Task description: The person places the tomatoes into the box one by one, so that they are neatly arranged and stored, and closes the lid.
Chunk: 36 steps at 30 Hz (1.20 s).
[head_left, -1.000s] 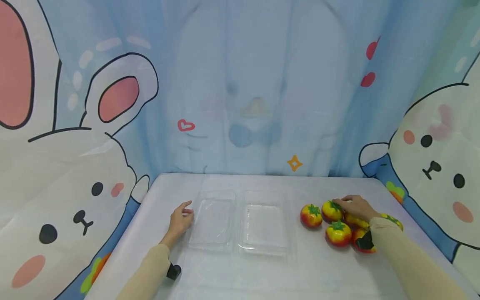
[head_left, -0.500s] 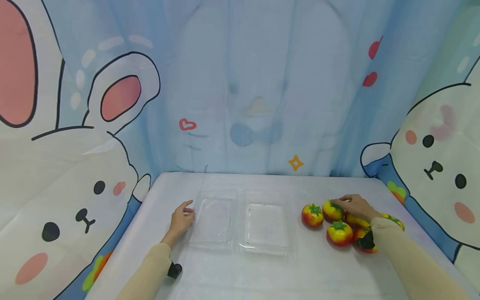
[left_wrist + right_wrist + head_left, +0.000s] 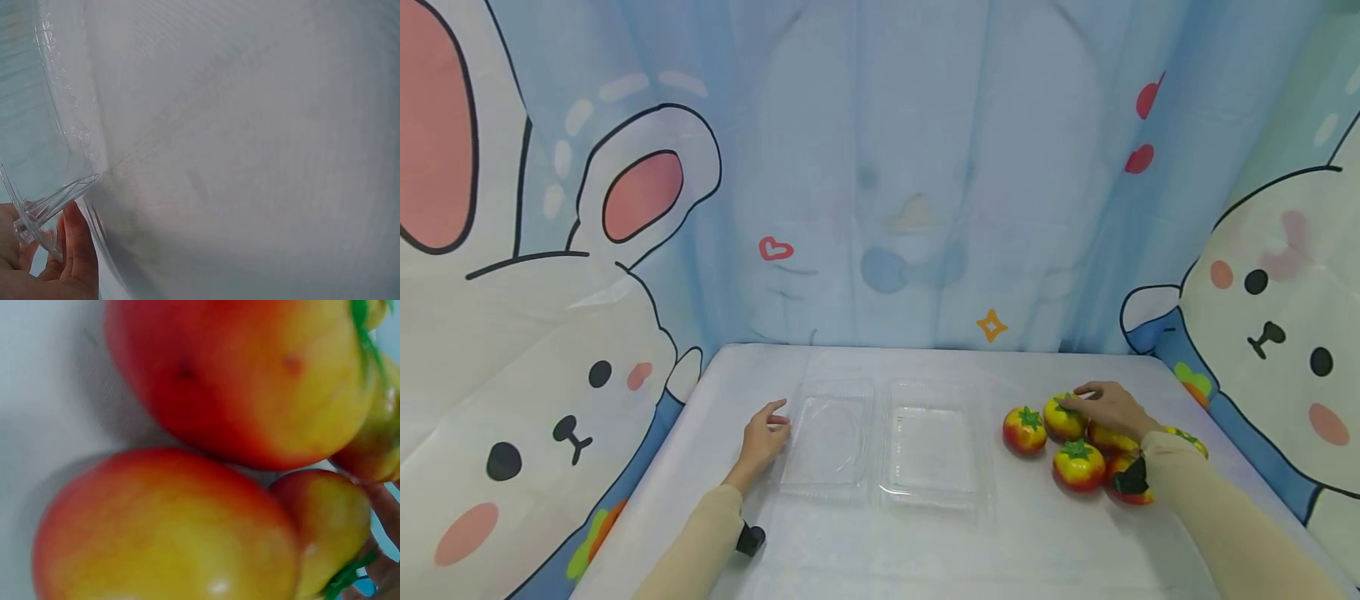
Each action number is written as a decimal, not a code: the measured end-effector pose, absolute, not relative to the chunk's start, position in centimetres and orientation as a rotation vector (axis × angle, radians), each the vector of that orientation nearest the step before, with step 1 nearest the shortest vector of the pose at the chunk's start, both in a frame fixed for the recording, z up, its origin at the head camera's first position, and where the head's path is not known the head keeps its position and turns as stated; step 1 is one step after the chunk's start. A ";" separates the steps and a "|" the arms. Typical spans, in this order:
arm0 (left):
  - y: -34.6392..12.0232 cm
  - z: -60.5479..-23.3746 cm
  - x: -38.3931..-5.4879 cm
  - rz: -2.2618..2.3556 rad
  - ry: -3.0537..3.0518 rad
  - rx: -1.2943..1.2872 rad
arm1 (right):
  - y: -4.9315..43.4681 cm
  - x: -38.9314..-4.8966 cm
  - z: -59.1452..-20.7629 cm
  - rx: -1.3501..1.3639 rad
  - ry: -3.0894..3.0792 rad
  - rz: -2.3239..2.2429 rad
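My left hand (image 3: 763, 437) is at the left edge of a clear plastic clamshell box (image 3: 823, 442). In the left wrist view its thumb and fingers (image 3: 80, 250) pinch the box's clear rim. My right hand (image 3: 1112, 408) grips a yellow-red toy tomato (image 3: 1062, 421) at the back of a group on the right. Beside it are another toy tomato (image 3: 1024, 431) to the left, one in front (image 3: 1078, 468), and one (image 3: 1131, 487) partly under the wrist. The right wrist view shows the fruit close up, fingers only at its right edge.
The box's other half (image 3: 932, 446) lies open to the right of the first, between the hands. More yellow fruit (image 3: 1186, 440) lies beyond the right wrist, partly hidden by the sleeve. A white cloth covers the table (image 3: 880, 550); a printed curtain (image 3: 910, 167) hangs behind.
My right hand has risen slightly, and the toy tomato in its fingers has tilted and come up a little. The left hand and the box stay almost where they were.
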<state>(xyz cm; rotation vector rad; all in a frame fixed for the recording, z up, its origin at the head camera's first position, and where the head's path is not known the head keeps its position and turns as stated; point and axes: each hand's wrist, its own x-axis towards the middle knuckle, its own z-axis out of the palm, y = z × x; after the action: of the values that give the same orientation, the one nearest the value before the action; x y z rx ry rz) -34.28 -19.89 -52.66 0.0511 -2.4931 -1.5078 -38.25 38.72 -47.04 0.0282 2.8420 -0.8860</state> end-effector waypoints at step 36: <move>-19.6 -52.2 -33.8 -1.592 -2.507 0.201 | 24.9 -39.8 -41.8 -0.553 2.994 -1.292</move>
<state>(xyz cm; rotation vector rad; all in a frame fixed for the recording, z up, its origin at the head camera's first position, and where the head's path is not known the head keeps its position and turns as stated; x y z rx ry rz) -33.75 -19.56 -52.19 0.2005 -2.5073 -1.5920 -39.76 24.94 -41.76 -0.5530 2.9940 -1.2919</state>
